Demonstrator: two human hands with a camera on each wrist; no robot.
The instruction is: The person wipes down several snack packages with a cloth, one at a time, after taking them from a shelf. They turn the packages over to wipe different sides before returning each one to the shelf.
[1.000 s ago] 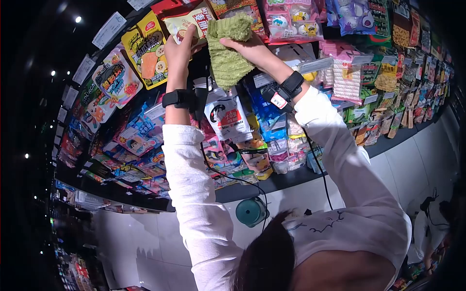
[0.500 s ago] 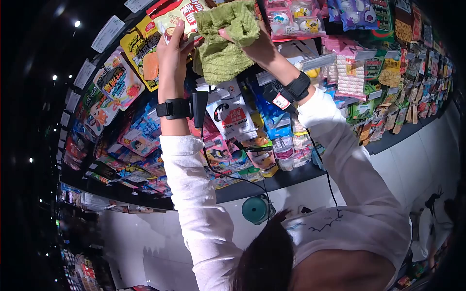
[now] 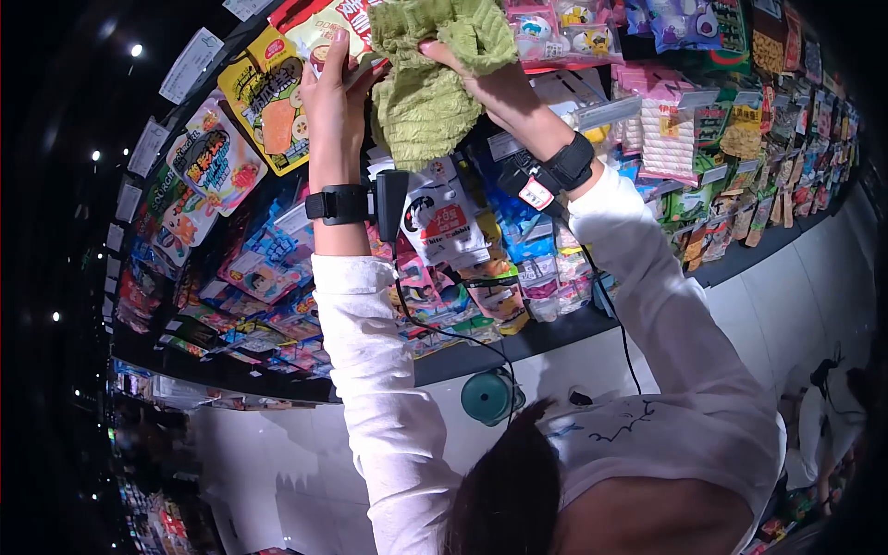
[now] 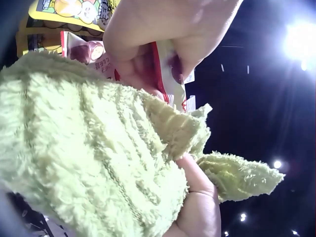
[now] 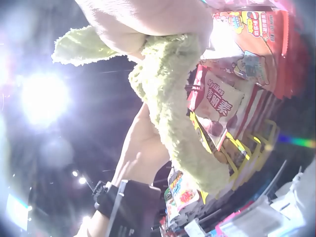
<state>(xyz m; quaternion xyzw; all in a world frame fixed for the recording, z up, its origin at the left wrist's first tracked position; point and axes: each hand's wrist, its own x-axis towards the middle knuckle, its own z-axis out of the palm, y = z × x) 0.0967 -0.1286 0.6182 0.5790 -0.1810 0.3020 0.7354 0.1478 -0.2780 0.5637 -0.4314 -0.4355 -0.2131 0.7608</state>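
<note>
In the head view the left hand (image 3: 333, 106) pinches the edge of a red and cream snack bag (image 3: 319, 35) near the top of the rack. The left wrist view shows the thumb and curled fingers of this hand (image 4: 168, 29) on the bag's edge (image 4: 170, 74). A fluffy green cloth (image 3: 421, 102) is gripped by the right hand (image 3: 504, 88), its lower part hanging beside the left hand. In the right wrist view the bunched cloth (image 5: 168, 84) comes out below the right hand (image 5: 153, 17), with the bag (image 5: 215, 101) behind it.
A yellow bag (image 3: 273, 102) hangs left of the left hand. White bags (image 3: 439, 217) hang below the cloth, and pink packs (image 3: 661, 125) to the right. Price tags (image 3: 192, 67) line the rack. A teal round object (image 3: 487, 398) stands on the tiled floor (image 3: 333, 481).
The cloth has shifted slightly left and up and spread out, the right hand moving with it. My left hand has kept its pinch on the bag's edge while shifting slightly left.
</note>
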